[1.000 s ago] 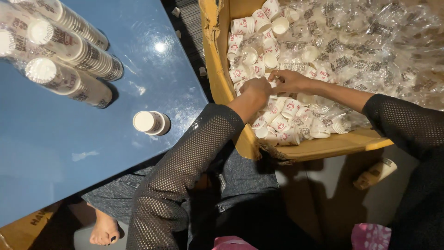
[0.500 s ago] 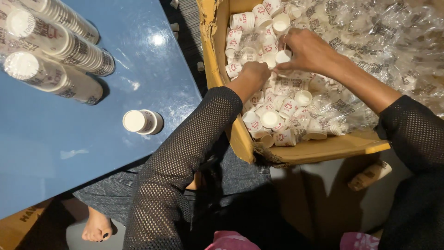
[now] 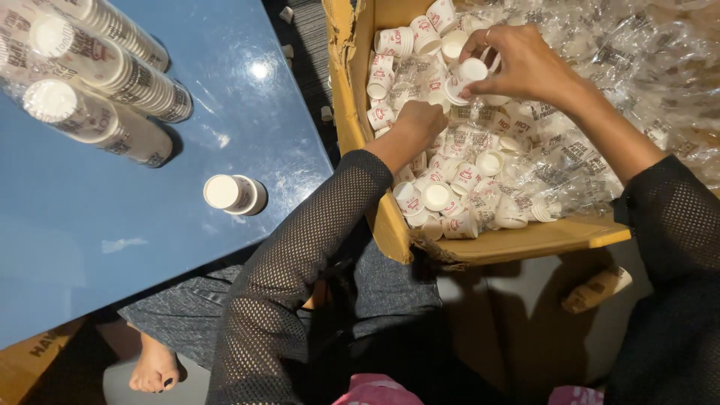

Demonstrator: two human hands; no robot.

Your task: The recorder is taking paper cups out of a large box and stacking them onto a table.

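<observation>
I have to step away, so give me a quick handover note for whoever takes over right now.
Right hand pinches a small white paper cup above the cardboard box.
Left hand rests closed among loose cups and clear plastic wrap in the box; whether it holds any is hidden.
Done: three tall cup stacks and one short stack stand on the blue table.
Left: many loose cups in the box.

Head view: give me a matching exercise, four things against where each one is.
Things:
1 right hand
2 left hand
3 small cup stack
4 tall cup stacks

Places:
A far corner of the blue table
B holding paper cups above the cardboard box
C alone near the table's edge
D down among loose cups in the box

Pairs: 1-B, 2-D, 3-C, 4-A
</observation>
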